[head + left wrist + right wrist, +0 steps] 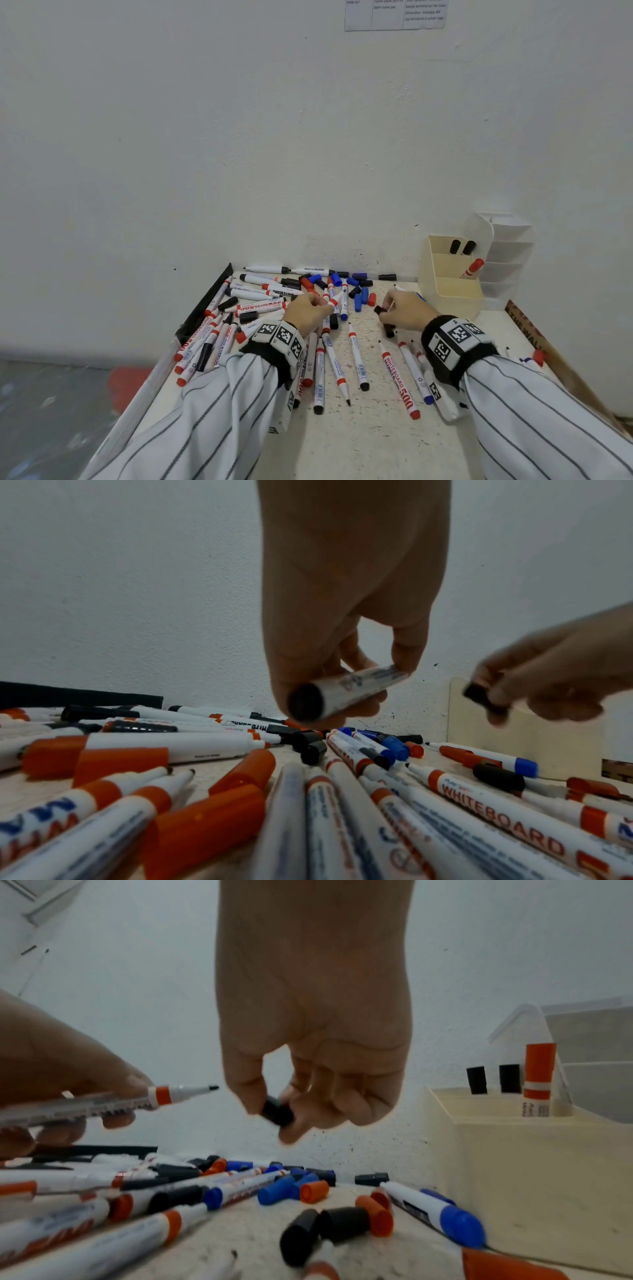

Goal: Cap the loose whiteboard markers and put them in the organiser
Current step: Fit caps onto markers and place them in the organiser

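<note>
Left hand [308, 313] grips uncapped white marker w/ red collar [103, 1104]; right hand [407, 313] pinches small black plastic cap [276, 1114]. Risk: misaligned push, so the cap slips into far clutter.

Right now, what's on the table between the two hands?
In the head view, loose caps, blue, black and red, lie between the left hand and right hand, beside a blue marker.

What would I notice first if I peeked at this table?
A big jumble of markers and loose caps covers the table. Above it, the left hand holds an uncapped marker, and the right hand pinches a black cap. The cream organiser stands at the far right.
</note>
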Available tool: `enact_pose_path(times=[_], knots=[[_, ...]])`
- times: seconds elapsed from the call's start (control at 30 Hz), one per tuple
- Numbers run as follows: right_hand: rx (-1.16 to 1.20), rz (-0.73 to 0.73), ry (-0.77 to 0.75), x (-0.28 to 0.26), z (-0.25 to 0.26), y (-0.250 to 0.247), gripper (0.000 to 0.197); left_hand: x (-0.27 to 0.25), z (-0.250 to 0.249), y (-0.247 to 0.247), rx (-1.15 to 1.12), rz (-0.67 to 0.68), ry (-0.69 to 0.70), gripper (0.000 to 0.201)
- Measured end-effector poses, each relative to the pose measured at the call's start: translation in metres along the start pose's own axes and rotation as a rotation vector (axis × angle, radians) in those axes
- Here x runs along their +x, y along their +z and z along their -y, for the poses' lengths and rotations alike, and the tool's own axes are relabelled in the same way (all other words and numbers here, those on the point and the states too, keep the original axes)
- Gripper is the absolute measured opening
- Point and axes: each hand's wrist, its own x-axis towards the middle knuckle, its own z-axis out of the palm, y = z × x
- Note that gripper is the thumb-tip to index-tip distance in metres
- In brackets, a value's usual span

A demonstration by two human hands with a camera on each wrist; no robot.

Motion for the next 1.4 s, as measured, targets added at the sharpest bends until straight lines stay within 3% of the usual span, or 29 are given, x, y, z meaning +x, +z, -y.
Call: enact_pose_path(times=[0.2, 0.43, 0.57, 0.7, 0.83, 1.0, 1.17, 1.4], knots=[[0.163, -0.193, -0.204, -0.005, 0.011, -0.003, 0.014, -0.002, -0.002, 0.006, 0.020, 0.068, 0.056, 0.017], [0.160, -0.118, -0.280, -0.011, 0.011, 0.003, 0.019, -0.008, -0.001, 0.010, 0.046, 0.090, 0.107, 0.018], [0.164, -0.085, -0.221, -0.012, 0.011, 0.006, 0.015, -0.013, -0.006, 0.013, 0.106, 0.123, 0.150, 0.022], [0.190, -0.068, -0.098, -0.014, 0.015, 0.010, 0.046, -0.019, -0.010, 0.013, 0.147, 0.171, 0.195, 0.033], [0.246, -0.127, -0.006, -0.016, 0.018, 0.012, 0.052, -0.022, -0.009, 0.018, 0.118, 0.150, 0.257, 0.033], [0.271, -0.106, 0.062, -0.012, 0.012, 0.014, 0.047, -0.024, -0.011, 0.023, 0.221, -0.021, 0.379, 0.021], [0.335, -0.133, 0.075, -0.012, 0.012, 0.015, 0.045, -0.024, -0.017, 0.029, 0.416, 0.099, 0.375, 0.028], [0.401, -0.122, 0.047, -0.014, 0.017, 0.015, 0.030, -0.027, -0.018, 0.034, 0.332, 0.110, 0.340, 0.035]])
